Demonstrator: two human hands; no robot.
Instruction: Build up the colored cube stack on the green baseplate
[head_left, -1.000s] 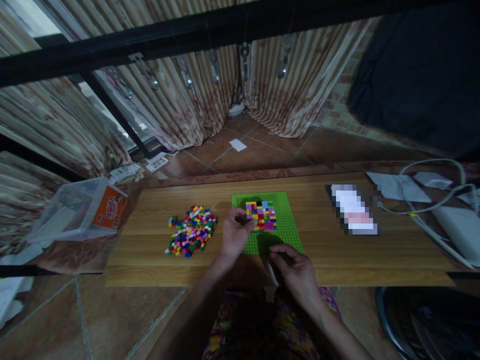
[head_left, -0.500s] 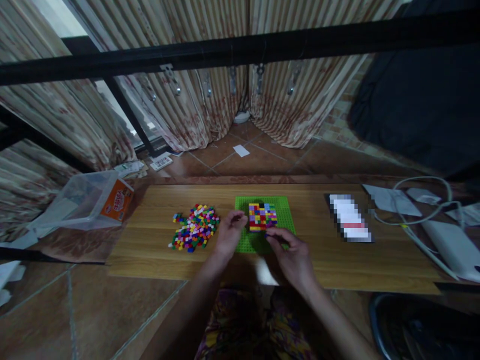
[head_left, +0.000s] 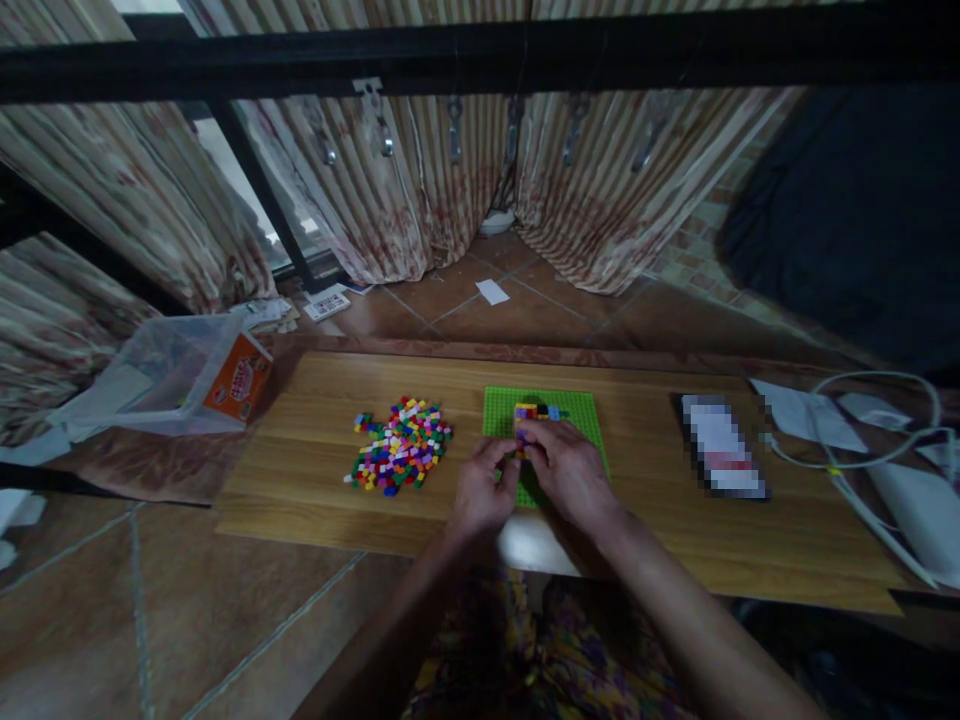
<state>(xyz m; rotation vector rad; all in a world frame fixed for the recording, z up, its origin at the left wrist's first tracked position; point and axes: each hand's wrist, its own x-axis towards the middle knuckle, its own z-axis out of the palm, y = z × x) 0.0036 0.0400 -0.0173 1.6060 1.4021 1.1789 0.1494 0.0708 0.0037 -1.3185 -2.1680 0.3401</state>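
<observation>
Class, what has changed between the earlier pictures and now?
The right hand moved forward and left over the green baseplate, now covering much of the brick patch. The left hand is now close beside it. Any hold or release is too small to tell. The loose brick pile and phone stayed put.

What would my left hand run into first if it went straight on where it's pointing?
Likely your right hand, close in front at the multicolored brick block; depth there is unclear, so it might touch that block first.
</observation>
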